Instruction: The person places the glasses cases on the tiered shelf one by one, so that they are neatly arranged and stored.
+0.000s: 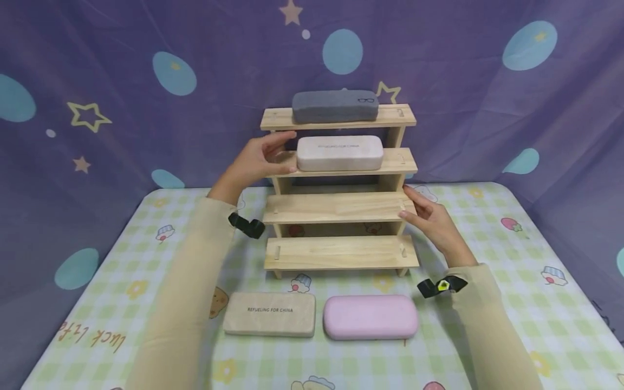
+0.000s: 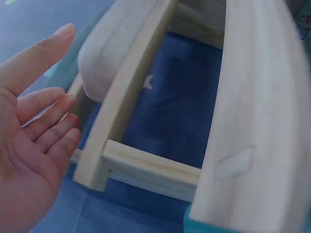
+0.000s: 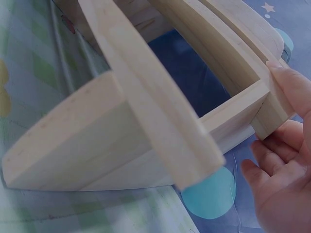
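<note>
A white glasses case lettered "REFUELING FOR CHINA" lies on the second tier from the top of a stepped wooden rack. My left hand is beside the case's left end, thumb and fingers spread apart. The left wrist view has a gap between that hand and the case. At the rack's right side, my right hand grips the end of the third board, thumb above and fingers beneath. The right wrist view has its thumb against the wood.
A grey-blue glasses case occupies the top tier. On the checked tablecloth in front of the rack lie a beige flat case and a pink case, side by side. A purple patterned curtain hangs behind the rack.
</note>
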